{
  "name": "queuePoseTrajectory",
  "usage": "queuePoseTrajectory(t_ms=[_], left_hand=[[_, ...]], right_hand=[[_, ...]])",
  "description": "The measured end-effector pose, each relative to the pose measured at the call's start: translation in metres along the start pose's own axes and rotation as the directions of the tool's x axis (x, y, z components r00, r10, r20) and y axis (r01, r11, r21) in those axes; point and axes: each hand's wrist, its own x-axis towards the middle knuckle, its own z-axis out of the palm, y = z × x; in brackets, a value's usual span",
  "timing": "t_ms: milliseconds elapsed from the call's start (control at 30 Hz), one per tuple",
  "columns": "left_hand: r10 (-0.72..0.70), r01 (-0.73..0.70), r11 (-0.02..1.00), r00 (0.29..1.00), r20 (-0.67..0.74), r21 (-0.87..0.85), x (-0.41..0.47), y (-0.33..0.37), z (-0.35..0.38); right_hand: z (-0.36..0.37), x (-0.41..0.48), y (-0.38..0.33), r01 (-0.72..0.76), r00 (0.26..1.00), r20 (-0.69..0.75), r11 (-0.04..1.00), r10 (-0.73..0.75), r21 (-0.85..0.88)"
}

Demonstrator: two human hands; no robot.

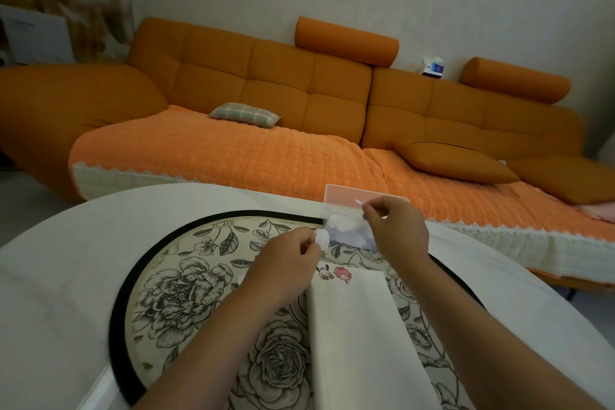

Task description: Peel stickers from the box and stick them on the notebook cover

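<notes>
Fingers [304, 238]: left hand [283, 263] pinched a small white slip [322, 238]; right hand [396, 230] pinched a thin white scrap [358, 202].
Box [349, 233]: pink and lilac, just behind both hands.
Notebook [356, 326]: white cover, between the forearms, two cartoon stickers [332, 272] at its far edge.
Table [66, 260]: floral mat [186, 283], orange sofa [266, 76] beyond.

Nothing readable anywhere in this shot. The small blue-and-white pack [433, 68] on the back of the sofa [273, 76] has a printed label, but it's far too blurred to make out. The white carton [36, 33] at far left shows faint blue print, illegible too. The notebook [359, 326] cover carries two cartoon stickers [332, 274], pictures only.
</notes>
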Motion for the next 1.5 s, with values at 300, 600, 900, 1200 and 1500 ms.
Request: queuePoseTrajectory(t_ms=[300, 600, 900, 1200, 1500], left_hand=[[-0.023, 0.023, 1.0, 1.0, -0.009, -0.01, 0.002, -0.004, -0.005], [-0.083, 0.084, 0.99, 0.996, 0.008, -0.114, 0.002, 0.004, 0.003], [-0.115, 0.125, 0.982, 0.991, 0.073, -0.145, 0.002, 0.011, 0.015], [-0.184, 0.246, 0.916, 0.959, 0.213, -0.317, 0.003, 0.019, 0.018], [-0.08, 0.088, 0.962, 0.996, 0.042, -0.257, 0.003, 0.019, 0.026]], right_hand=[[0.012, 0.035, -0.001, 0.103, 0.989, 0.129, 0.964, -0.073, -0.246], [-0.013, -0.047, -0.019, 0.274, 0.955, 0.108, 0.961, -0.277, 0.039], [-0.019, -0.081, -0.005, 0.525, 0.848, 0.101, 0.851, -0.521, -0.02], [-0.018, -0.078, 0.009, 0.465, 0.884, 0.034, 0.884, -0.467, 0.04], [-0.027, -0.072, 0.006, -0.549, 0.812, 0.555, 0.559, 0.181, 0.621]])
